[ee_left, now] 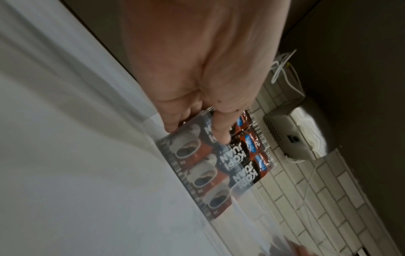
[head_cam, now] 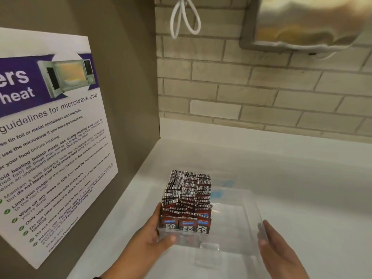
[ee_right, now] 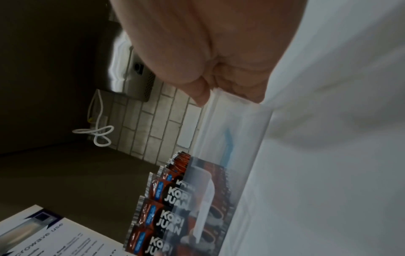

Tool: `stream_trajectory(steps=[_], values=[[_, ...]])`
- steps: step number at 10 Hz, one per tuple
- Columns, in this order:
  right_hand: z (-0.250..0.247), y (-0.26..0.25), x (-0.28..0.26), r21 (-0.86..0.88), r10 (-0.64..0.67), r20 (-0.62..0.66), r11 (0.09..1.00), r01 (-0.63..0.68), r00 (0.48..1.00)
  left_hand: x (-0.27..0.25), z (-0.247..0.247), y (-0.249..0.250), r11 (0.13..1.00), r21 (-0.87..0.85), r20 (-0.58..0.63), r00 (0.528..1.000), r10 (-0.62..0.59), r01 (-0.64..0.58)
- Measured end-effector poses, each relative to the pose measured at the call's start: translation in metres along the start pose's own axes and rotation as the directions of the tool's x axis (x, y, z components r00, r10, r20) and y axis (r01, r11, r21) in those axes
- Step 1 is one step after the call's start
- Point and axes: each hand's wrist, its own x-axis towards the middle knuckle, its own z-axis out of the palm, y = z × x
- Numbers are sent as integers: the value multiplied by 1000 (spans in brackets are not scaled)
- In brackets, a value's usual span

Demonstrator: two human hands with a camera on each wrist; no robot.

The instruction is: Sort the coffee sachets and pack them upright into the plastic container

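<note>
- Head view, starting far left at nine o'clock: a microwave-use poster (head_cam: 50,137) is fixed flat on the brown side wall (head_cam: 124,67), its purple banner and microwave photo near the top.
- Down at seven o'clock comes the left hand (head_cam: 156,230), fingers wrapped round the near-left corner of the plastic container (head_cam: 249,210), thumb on its front wall. The left wrist view backs it up: fingertips (ee_left: 221,136) pressing the clear wall with the sachet fronts showing through.
- Dead centre, six o'clock: the coffee sachets (head_cam: 187,200) stand upright in three tight rows, filling the left half of the clear container, barcode edges up and red "KOPI JUAN" faces toward the camera.
- Right half of the container holds no sachets; a blue mark shows through the plastic toward its far end.
- The container itself sits on the white counter (head_cam: 302,178), tucked near the corner where the brown wall meets the tiles.
- Up at twelve o'clock, a looped white cord (head_cam: 185,19) hangs against the pale brick tile wall (head_cam: 261,87).
- One o'clock: a shiny metal dispenser (head_cam: 306,23) is mounted on the tiles, blurred.
- Five o'clock: the right hand (head_cam: 275,244) has its fingers straight and flat against the container's right wall; the right wrist view shows fingertips (ee_right: 202,93) at the rim.
- So both hands are well apart, one on each side of the container.
</note>
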Motion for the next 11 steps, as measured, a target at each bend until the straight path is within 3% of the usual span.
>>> stream_trajectory(steps=[2,4,7,10,11], values=[[2,18,26,-85,-55,-60,995,50,997,13,-4,1,1000,6,-61,998,23,-23],[16,20,70,-107,-51,-12,993,49,999,41,-10,23,998,45,-94,994,49,-45],[50,-9,126,-206,-67,54,976,77,996,93,-23,43,989,126,-168,984,-56,78],[59,-27,137,-317,-76,79,943,98,994,121,-34,37,989,125,-148,987,-65,84],[56,-32,131,-264,-70,99,960,94,993,116,-37,35,992,47,-148,983,-107,115]])
